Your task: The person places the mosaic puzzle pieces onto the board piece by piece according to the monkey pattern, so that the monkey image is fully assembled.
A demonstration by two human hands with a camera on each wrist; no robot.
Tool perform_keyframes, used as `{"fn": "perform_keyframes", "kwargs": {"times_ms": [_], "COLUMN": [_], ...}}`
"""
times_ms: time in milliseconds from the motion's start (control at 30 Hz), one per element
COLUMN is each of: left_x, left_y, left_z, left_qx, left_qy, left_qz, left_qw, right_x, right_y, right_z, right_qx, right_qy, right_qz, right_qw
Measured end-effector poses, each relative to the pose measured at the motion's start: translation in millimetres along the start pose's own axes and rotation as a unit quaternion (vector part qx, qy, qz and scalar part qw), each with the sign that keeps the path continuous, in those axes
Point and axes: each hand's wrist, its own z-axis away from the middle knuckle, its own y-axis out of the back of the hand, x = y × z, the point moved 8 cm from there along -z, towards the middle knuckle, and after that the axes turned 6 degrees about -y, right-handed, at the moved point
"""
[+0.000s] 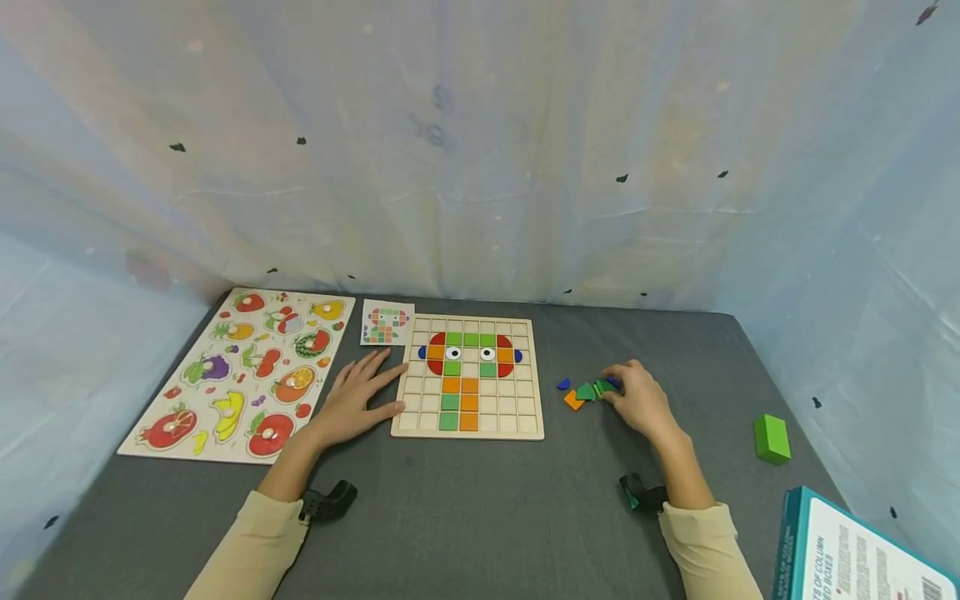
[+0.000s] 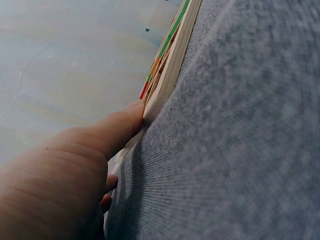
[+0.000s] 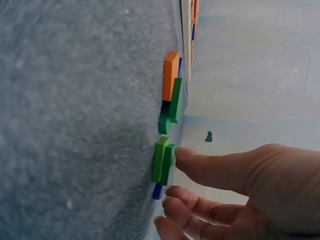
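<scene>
A wooden grid board [image 1: 510, 408] lies on the grey table, with coloured tiles set in it as a face with eyes above a stem of orange and green squares. My left hand [image 1: 356, 400] lies spread at the board's left side; its thumb touches the board's edge [image 2: 167, 85]. Right of the board, my right hand [image 1: 641, 400] is over a small group of loose pieces, thumb and fingers apart. Its thumb tip is close to a dark green piece [image 3: 168, 165] beside a light green piece [image 3: 159, 160]. A blue piece [image 3: 157, 191] is near the fingertips.
A pattern card [image 1: 386, 322] lies at the board's upper left corner. The fruit puzzle board [image 1: 187, 392] covers the table's left. Loose orange [image 1: 573, 401] and blue [image 1: 564, 384] pieces lie beside the right hand. A green block [image 1: 772, 439] and a teal box [image 1: 862, 550] are far right.
</scene>
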Motion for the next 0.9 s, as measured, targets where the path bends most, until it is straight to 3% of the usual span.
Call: {"fn": "perform_keyframes", "kwargs": {"times_ms": [700,900], "left_x": [-1.3,-1.2], "left_y": [-0.3,-1.0], "left_z": [-1.7,0.3], "left_qx": [-0.011,-0.013], "left_qy": [0.005,0.007], "left_qz": [0.002,0.003], "left_qw": [0.9999,0.9999], "right_x": [4,3], "right_y": [-10,-11], "right_z": [-1.4,-2.5], "right_qx": [-0.052,-0.047], "right_qy": [0.002,0.010], "right_qz": [0.020,-0.002], "right_qw": [0.9984,0.9988]}}
